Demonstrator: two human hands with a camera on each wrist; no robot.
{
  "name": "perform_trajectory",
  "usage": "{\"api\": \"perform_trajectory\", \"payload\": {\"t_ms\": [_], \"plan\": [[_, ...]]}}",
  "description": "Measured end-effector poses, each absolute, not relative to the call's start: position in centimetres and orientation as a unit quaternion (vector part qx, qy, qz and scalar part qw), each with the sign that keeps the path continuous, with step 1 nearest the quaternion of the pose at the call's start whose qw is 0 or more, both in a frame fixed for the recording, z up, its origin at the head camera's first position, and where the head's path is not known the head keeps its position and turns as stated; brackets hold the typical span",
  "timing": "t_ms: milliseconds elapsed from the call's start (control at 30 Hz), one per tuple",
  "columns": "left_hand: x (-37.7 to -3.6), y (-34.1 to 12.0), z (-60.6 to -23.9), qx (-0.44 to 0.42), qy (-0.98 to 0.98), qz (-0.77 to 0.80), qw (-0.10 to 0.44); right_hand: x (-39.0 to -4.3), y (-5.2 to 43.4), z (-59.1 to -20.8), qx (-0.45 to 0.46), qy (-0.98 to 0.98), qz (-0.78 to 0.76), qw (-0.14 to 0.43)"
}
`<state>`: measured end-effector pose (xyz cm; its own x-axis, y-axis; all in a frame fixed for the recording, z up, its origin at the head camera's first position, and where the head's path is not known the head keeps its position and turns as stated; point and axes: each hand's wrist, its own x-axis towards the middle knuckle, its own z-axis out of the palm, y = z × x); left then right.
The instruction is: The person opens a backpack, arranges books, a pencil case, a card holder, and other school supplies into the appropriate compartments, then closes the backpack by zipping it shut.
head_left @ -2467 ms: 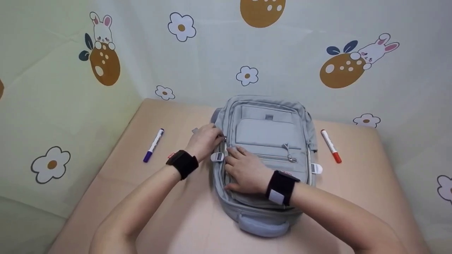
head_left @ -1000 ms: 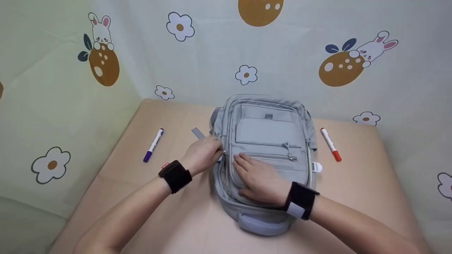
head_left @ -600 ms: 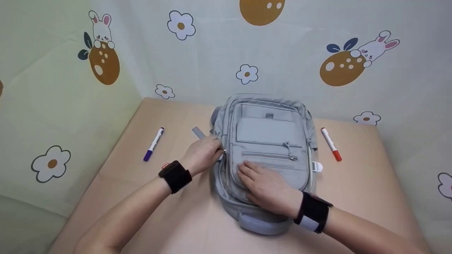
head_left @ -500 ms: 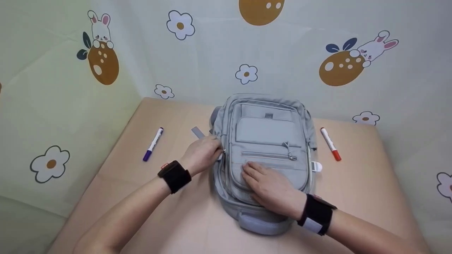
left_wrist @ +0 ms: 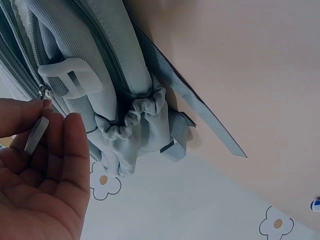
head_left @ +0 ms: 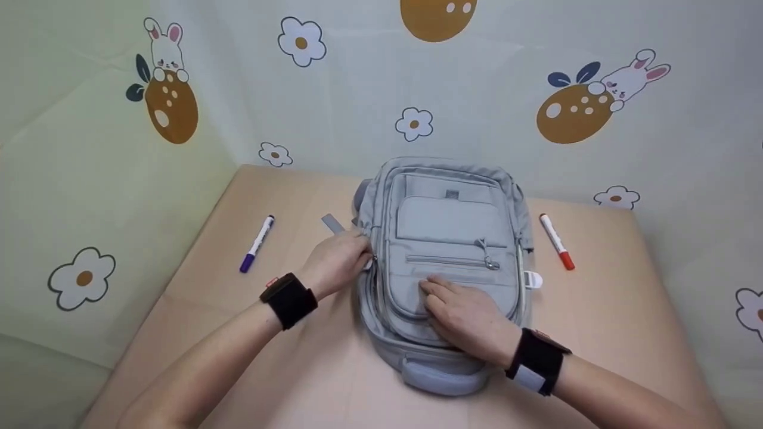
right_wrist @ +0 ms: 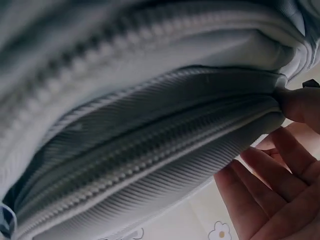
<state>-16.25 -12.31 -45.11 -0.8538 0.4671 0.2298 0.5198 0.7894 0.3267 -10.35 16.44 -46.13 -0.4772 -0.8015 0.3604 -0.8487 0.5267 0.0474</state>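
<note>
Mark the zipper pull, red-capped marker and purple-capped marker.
zipper pull (left_wrist: 36,135), left wrist view, middle of the grey tab.
red-capped marker (head_left: 557,242), head view, white barrel.
purple-capped marker (head_left: 257,244), head view, white barrel.

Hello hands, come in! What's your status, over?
Left hand pinches zipper pull on grey backpack. Right hand rests on backpack front. Nothing in the way.

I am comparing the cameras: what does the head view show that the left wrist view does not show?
Only the head view shows the right hand lying on the backpack's front, the purple marker and the red marker. Only the left wrist view shows the zipper pull pinched by the left hand. Both show the grey backpack on the table.
</note>
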Motion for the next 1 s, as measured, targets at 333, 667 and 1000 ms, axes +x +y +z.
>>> {"api": "perform_trajectory", "payload": {"t_ms": [333, 667, 1000], "plan": [[-13.9, -12.2, -44.8, -0.307, -0.934, -0.172, 0.056, -10.4, 16.4, -45.8, 0.48, -0.858, 0.084, 0.165], [-13.1, -12.4, -44.7, -0.306, -0.93, -0.196, 0.057, -10.2, 17.2, -45.6, 0.491, -0.847, 0.124, 0.162], [-13.0, -13.1, -43.9, -0.294, -0.923, -0.24, 0.057, -7.8, 19.7, -45.7, 0.498, -0.84, 0.146, 0.157]]}}
